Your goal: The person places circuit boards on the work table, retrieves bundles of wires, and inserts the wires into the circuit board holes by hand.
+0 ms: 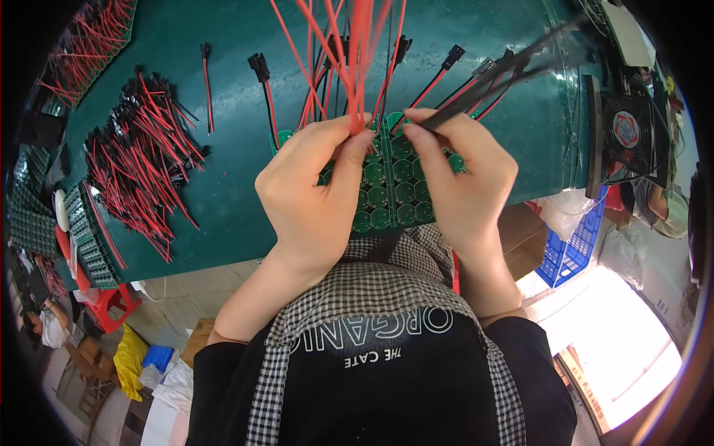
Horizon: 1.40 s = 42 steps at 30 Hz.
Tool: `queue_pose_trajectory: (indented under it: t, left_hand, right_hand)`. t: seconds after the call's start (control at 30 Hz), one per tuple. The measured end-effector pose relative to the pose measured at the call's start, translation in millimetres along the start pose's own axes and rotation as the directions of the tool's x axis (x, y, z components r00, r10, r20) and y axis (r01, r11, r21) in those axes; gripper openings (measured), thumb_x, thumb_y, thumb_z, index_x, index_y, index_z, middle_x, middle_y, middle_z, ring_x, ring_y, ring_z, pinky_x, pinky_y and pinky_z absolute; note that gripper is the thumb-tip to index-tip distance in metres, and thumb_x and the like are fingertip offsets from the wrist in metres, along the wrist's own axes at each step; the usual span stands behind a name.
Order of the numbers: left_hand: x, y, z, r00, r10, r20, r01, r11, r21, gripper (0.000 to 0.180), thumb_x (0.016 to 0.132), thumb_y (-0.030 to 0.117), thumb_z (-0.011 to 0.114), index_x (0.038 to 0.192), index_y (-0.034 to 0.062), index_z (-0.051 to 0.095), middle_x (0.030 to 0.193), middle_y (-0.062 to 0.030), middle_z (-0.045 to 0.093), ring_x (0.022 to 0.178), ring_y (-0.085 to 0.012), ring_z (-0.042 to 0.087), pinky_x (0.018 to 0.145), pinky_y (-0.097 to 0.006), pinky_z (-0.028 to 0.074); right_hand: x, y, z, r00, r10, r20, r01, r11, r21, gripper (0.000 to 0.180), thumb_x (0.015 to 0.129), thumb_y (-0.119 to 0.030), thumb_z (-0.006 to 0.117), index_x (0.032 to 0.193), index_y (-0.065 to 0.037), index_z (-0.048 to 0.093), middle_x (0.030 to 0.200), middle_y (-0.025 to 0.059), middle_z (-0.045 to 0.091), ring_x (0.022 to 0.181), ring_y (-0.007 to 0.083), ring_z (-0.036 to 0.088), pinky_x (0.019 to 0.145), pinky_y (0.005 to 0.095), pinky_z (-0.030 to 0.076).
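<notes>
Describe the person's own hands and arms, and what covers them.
The left hand and right hand are bare; no glove, ring or watch shows. The forearms are uncovered too. Short, plain black sleeves cover the upper arms, part of a black shirt worn with a black-and-white checked apron.

We pinch a bundle of red wires in our left hand and a bundle of black wires in our right hand, both above a panel of green circuit boards at the near edge of our green table. Beyond the hands we see red-and-black leads with black connectors pointing to the far side. At left we have a heap of similar leads, with one single lead lying apart on its far right. A black fan stands at our right.
</notes>
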State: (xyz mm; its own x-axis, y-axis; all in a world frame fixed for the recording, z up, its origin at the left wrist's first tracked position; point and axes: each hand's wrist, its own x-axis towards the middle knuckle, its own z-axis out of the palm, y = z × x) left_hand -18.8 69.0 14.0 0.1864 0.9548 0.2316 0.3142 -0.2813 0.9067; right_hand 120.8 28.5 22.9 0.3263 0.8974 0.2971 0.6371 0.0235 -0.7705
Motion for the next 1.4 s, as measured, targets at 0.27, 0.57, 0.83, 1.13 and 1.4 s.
queue_pose_trajectory:
  t: [0.27,0.57,0.83,1.13,1.4]
  left_hand:
    - [0.1,4.5,5.7,0.990,-0.103,0.098,0.113,0.989,-0.100,0.013,0.082,0.000,0.068,0.094,-0.0053,0.067,0.084,-0.0077,0.069,0.076,-0.0104,0.066,0.070,-0.022,0.051]
    - [-1.1,2.5,10.3,0.993,-0.082,0.090,0.089,0.994,-0.071,0.014,0.081,0.000,0.069,0.094,-0.0044,0.068,0.084,-0.0075,0.069,0.076,-0.0097,0.065,0.071,-0.021,0.051]
    - [-0.8,1.3,11.3,0.996,-0.034,0.086,0.036,0.999,-0.014,0.014,0.081,-0.001,0.069,0.095,-0.0043,0.068,0.084,-0.0079,0.069,0.077,-0.0102,0.065,0.071,-0.022,0.051]
    - [-0.7,3.0,10.7,0.997,-0.014,0.082,0.012,1.000,0.014,0.014,0.080,0.000,0.070,0.094,-0.0035,0.068,0.084,-0.0093,0.069,0.077,-0.0123,0.066,0.071,-0.024,0.052]
    - [0.3,2.7,11.6,0.997,0.012,0.079,-0.014,1.000,0.023,0.014,0.080,0.000,0.069,0.094,-0.0038,0.068,0.084,-0.0102,0.068,0.076,-0.0128,0.066,0.071,-0.024,0.052]
  right_hand:
    - [-1.9,8.6,-4.8,0.993,0.113,-0.038,-0.108,0.987,0.119,0.009,0.073,0.001,0.071,0.081,0.002,0.066,0.080,0.0089,0.068,0.065,0.0169,0.064,0.061,0.0257,0.050]
    - [-2.7,10.5,-5.8,0.996,0.068,-0.057,-0.067,0.997,0.030,0.013,0.078,0.003,0.070,0.091,0.002,0.070,0.083,0.0061,0.069,0.071,0.0084,0.063,0.065,0.0203,0.050]
    - [-1.1,10.3,-8.3,0.999,0.021,-0.030,-0.022,0.999,-0.027,0.013,0.078,0.003,0.070,0.091,0.002,0.070,0.083,0.0061,0.069,0.073,0.0086,0.063,0.067,0.0208,0.050]
    - [-5.0,15.6,-19.7,0.998,0.055,0.006,-0.055,0.997,0.057,0.012,0.077,0.007,0.067,0.089,0.004,0.069,0.086,0.0076,0.069,0.077,0.0106,0.062,0.069,0.0214,0.049]
    - [-7.5,18.8,-20.4,1.000,0.013,0.018,-0.013,1.000,0.000,0.012,0.073,0.002,0.072,0.084,0.001,0.069,0.083,0.0098,0.069,0.073,0.0197,0.067,0.063,0.0266,0.051]
